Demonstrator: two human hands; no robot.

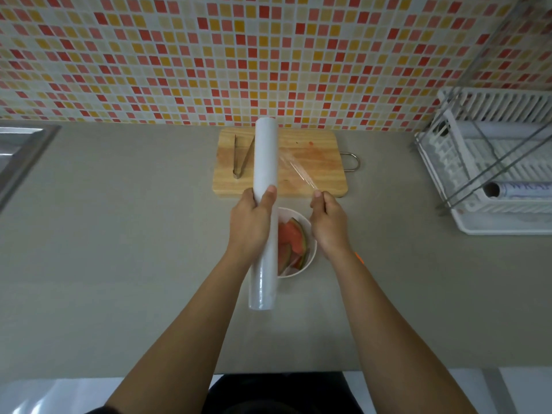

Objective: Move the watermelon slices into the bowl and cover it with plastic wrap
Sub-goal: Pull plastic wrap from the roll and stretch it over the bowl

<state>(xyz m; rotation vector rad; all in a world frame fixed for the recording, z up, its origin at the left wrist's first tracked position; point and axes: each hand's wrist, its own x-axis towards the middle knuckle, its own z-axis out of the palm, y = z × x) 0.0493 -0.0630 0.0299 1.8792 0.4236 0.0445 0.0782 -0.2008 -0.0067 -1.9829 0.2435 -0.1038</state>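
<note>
A long white roll of plastic wrap (264, 162) is held lengthwise above the counter by my left hand (251, 222), which grips its middle. My right hand (327, 225) pinches the free edge of the clear film (300, 170), which stretches from the roll to my fingers over the cutting board. Below and between my hands sits a white bowl (310, 252) holding several red watermelon slices (291, 242) with green rind. The roll hides the bowl's left side.
A wooden cutting board (316, 162) with a metal handle lies behind the bowl, with metal tongs (240, 158) on its left part. A white dish rack (493, 162) with another wrap roll stands at the right. A steel sink (18, 153) is at the far left.
</note>
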